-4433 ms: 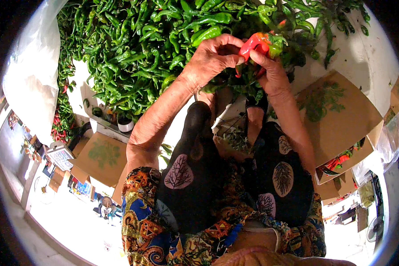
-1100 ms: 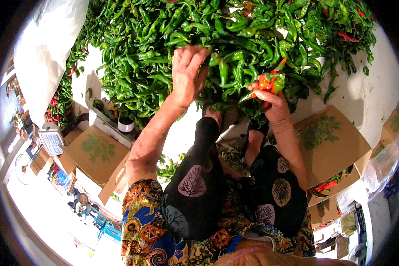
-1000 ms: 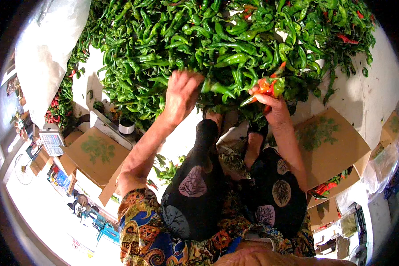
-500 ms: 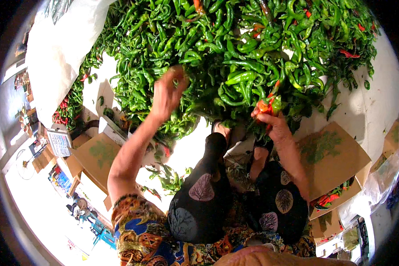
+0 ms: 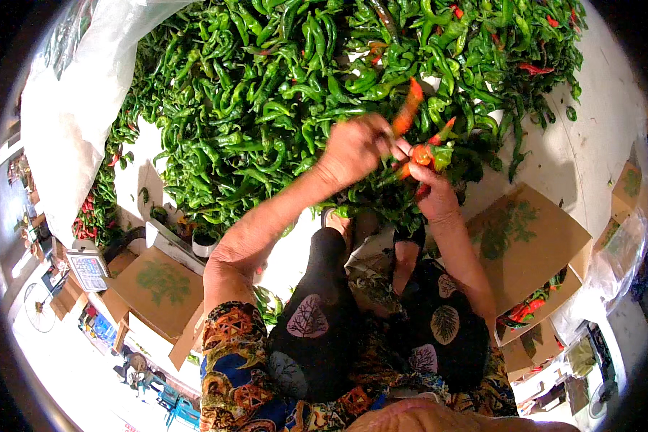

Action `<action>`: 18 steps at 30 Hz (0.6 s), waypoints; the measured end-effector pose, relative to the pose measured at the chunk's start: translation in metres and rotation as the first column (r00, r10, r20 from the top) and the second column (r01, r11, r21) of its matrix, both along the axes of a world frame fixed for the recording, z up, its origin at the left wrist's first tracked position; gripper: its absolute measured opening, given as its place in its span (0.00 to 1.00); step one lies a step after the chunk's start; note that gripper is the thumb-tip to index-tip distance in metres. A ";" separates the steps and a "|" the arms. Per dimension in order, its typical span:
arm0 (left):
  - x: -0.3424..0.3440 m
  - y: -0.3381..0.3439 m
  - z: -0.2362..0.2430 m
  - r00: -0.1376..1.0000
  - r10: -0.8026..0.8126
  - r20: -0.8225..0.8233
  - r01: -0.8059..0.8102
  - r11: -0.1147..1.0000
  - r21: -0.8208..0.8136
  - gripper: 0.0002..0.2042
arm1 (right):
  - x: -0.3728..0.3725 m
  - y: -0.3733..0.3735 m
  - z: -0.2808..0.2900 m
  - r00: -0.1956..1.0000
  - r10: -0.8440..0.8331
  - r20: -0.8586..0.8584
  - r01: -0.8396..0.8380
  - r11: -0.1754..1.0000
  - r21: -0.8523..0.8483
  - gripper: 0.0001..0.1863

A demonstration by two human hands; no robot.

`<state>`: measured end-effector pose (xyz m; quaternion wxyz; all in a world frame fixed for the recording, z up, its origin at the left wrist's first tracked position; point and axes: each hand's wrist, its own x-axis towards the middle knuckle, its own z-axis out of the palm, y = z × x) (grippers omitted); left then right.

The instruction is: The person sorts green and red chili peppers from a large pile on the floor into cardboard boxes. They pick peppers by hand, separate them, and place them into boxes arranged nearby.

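Note:
My right hand [image 5: 436,193] is closed round a small bunch of red and orange chili peppers [image 5: 420,154], one of them with a green end. Against it comes my left hand [image 5: 356,150], slightly blurred, its fingers pinched at the lower end of an orange-red chili pepper [image 5: 410,108] that points up and away. Both hands are above the near edge of a broad heap of green chili peppers [image 5: 266,115], which has a few red ones scattered through it. My fingers partly hide the lower ends of the bunch.
Cardboard boxes stand on both sides, one at the left [image 5: 158,288] and one at the right [image 5: 533,223]; red peppers [image 5: 529,311] show inside the right one. White plastic sheeting [image 5: 68,122] hangs at the far left. A scale [image 5: 88,268] sits beside the left box.
My left hand has moved right from over the green heap to my right hand, and an orange-red chili pepper now shows in its fingers. The right hand keeps its bunch.

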<state>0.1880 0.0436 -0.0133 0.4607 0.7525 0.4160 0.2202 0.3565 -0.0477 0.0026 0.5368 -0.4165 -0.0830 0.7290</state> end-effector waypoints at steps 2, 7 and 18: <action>0.024 -0.017 0.007 0.981 -0.195 -0.018 0.189 0.969 -0.161 0.05 | 0.017 -0.009 -0.014 0.994 -0.048 0.103 0.058 0.993 -0.099 0.21; 0.049 0.092 -0.031 0.882 0.464 0.081 -0.438 0.871 -0.221 0.13 | 0.033 -0.007 -0.004 0.977 -0.179 0.119 0.194 0.972 -0.135 0.21; 0.070 0.037 -0.031 0.963 0.258 0.079 -0.234 0.946 -0.225 0.11 | 0.048 -0.006 -0.008 0.975 -0.202 -0.089 0.200 0.979 -0.029 0.24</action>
